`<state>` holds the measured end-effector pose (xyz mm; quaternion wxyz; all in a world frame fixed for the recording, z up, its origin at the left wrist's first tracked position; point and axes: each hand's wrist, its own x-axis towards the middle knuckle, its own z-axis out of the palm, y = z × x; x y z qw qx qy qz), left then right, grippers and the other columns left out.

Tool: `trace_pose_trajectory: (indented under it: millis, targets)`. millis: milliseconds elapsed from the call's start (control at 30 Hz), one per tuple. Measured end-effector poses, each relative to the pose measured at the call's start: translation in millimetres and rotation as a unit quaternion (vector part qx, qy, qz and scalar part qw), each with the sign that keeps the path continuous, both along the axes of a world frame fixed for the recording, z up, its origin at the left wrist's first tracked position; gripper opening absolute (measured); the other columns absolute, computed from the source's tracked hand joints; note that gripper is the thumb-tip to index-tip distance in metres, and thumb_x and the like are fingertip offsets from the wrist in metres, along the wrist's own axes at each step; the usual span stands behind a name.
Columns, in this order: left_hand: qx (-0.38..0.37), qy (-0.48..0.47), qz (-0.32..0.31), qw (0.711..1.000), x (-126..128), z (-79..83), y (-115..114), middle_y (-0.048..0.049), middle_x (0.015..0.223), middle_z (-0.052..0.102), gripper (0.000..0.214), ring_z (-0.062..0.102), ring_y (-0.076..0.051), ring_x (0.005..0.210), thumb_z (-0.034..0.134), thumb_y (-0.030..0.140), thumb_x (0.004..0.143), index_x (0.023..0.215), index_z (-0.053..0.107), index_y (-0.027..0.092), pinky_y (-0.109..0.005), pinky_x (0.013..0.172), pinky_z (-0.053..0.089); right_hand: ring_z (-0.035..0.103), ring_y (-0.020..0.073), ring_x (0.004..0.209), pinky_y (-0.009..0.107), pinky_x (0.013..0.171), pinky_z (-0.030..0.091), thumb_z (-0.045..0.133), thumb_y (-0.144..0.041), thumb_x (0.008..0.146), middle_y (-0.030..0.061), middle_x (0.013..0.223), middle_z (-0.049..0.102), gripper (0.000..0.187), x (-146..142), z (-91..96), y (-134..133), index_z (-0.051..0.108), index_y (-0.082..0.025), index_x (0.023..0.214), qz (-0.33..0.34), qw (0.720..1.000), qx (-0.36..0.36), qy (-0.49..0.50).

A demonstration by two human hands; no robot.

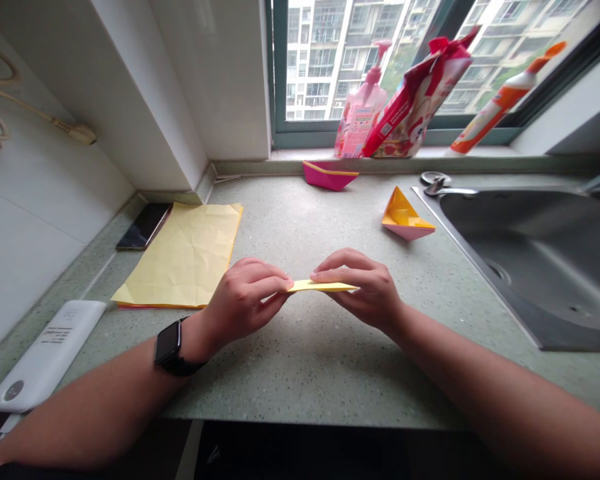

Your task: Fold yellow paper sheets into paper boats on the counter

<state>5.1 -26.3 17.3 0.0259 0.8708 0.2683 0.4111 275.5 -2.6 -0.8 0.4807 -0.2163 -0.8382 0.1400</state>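
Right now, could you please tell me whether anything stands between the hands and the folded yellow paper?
Nothing visible does: the left hand and right hand both touch the folded yellow paper; the stacked sheets lie to the left.

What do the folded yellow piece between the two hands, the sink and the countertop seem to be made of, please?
Folded yellow piece: probably paper, matte-looking, judging by its thin, straight edge.
Sink: likely stainless steel, softly shiny, given its grey metallic sheen.
Countertop: stone-like, fairly smooth, pale green with dark speckles; natural stone or composite, I cannot tell.
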Motion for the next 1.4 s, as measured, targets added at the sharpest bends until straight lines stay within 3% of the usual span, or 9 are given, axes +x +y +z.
trace_pose_trajectory:
  millis: [267,433,600,833,1033,1167,1233,1333,1400]
  targets:
    - [-0.012,0.0,0.014,1.0,1,1.1,-2,-0.0031,0.101,0.086,0.004,0.079,-0.018,0.087,0.075,0.018,0.106,0.103,0.075,0.022,-0.033,0.08,0.06,0.076,0.0181,0.086,0.036,0.076,0.062,0.077,-0.019,0.105,0.0012,0.098,0.081,0.026,3,-0.5,3,0.085,-0.035,0.123,0.006,1.0,-0.02,0.005]
    - [-0.007,0.005,0.024,1.0,0,1.4,-1,-0.0042,0.102,0.085,0.005,0.08,-0.02,0.088,0.071,0.017,0.107,0.104,0.075,0.02,-0.035,0.08,0.062,0.078,0.0192,0.091,0.037,0.081,0.066,0.082,-0.026,0.102,0.0035,0.107,0.081,0.03,4,0.9,1,0.083,-0.034,0.131,-0.009,0.999,-0.027,0.019]
    - [-0.016,0.009,0.027,0.999,1,4.2,-2,-0.0038,0.101,0.085,0.006,0.079,-0.019,0.085,0.071,0.016,0.106,0.102,0.076,0.019,-0.034,0.077,0.061,0.077,0.018,0.088,0.037,0.078,0.064,0.075,-0.016,0.105,0.0024,0.102,0.081,0.031,5,6.2,-1,0.083,-0.034,0.128,0.014,0.999,-0.011,0.029]
    - [-0.03,0.001,0.035,0.999,0,2.7,-1,-0.0044,0.099,0.085,0.008,0.08,-0.019,0.087,0.07,0.02,0.108,0.103,0.075,0.02,-0.033,0.078,0.064,0.076,0.0177,0.085,0.037,0.076,0.064,0.08,-0.016,0.102,0.0004,0.1,0.08,0.034,6,8.8,-1,0.084,-0.039,0.127,-0.005,1.0,0.013,0.025]
    - [-0.07,-0.019,0.024,0.997,-1,1.8,1,-0.0058,0.098,0.084,0.011,0.08,-0.018,0.086,0.069,0.021,0.11,0.102,0.076,0.02,-0.032,0.078,0.065,0.079,0.0211,0.096,0.038,0.085,0.068,0.084,-0.03,0.1,0.0054,0.11,0.082,0.03,6,-0.9,5,0.083,-0.032,0.13,-0.005,0.999,-0.047,-0.008]
    - [-0.061,-0.013,0.012,0.998,-3,-0.5,2,-0.0058,0.101,0.085,0.008,0.082,-0.019,0.09,0.071,0.024,0.11,0.106,0.076,0.021,-0.032,0.082,0.066,0.079,0.0174,0.084,0.032,0.077,0.068,0.081,-0.025,0.102,0.003,0.098,0.082,0.01,5,-5.6,7,0.087,-0.028,0.11,-0.005,0.998,-0.063,-0.028]
    - [-0.051,-0.007,0.007,0.999,-4,-1.9,3,-0.0069,0.107,0.085,0.01,0.083,-0.02,0.095,0.074,0.029,0.109,0.112,0.076,0.021,-0.033,0.085,0.067,0.078,0.0163,0.081,0.031,0.073,0.067,0.08,-0.022,0.103,0.0025,0.096,0.083,0.012,6,-4.1,6,0.087,-0.029,0.109,-0.011,0.999,-0.05,-0.012]
    - [-0.044,0.014,0.022,0.999,-7,-2.8,6,-0.0106,0.118,0.084,0.029,0.082,-0.024,0.101,0.08,0.039,0.105,0.126,0.074,0.019,-0.035,0.086,0.068,0.079,0.0164,0.083,0.031,0.072,0.066,0.079,-0.018,0.103,0.0028,0.098,0.083,0.018,8,0.8,4,0.087,-0.029,0.114,-0.023,0.999,-0.03,0.01]
    - [-0.038,0.027,0.039,0.998,-10,-2.7,9,-0.0098,0.115,0.084,0.023,0.082,-0.023,0.098,0.078,0.034,0.106,0.124,0.075,0.02,-0.035,0.084,0.067,0.079,0.0171,0.083,0.032,0.073,0.067,0.078,-0.019,0.103,0.0027,0.098,0.084,0.02,10,3.2,4,0.087,-0.031,0.116,-0.032,0.999,-0.022,0.018]
